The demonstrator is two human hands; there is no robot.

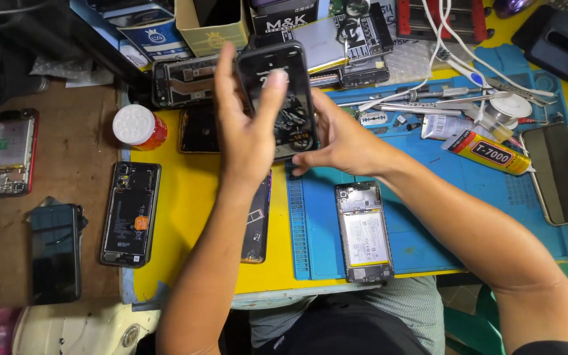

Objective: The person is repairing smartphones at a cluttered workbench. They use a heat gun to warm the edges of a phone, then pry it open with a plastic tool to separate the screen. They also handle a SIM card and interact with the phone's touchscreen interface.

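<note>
I hold a black phone screen panel [283,98] upright above the workbench, its dark glass facing me. My left hand [248,128] grips its left edge, thumb pressed on the glass near the top. My right hand [343,141] supports the panel's right edge and lower corner from behind. Below my hands lies an opened phone [364,231] with its battery showing, on a blue work mat [428,230]. Another dark phone body [258,217] lies partly hidden under my left forearm on the yellow tabletop [189,210].
An opened black phone [130,213], a red-edged opened phone [12,152] and a dark phone [55,253] lie at left. A white-capped jar [138,127], a glue tube [488,152], tweezers, solder spool [511,106], white cables and boxes crowd the back. A dark panel [560,174] lies right.
</note>
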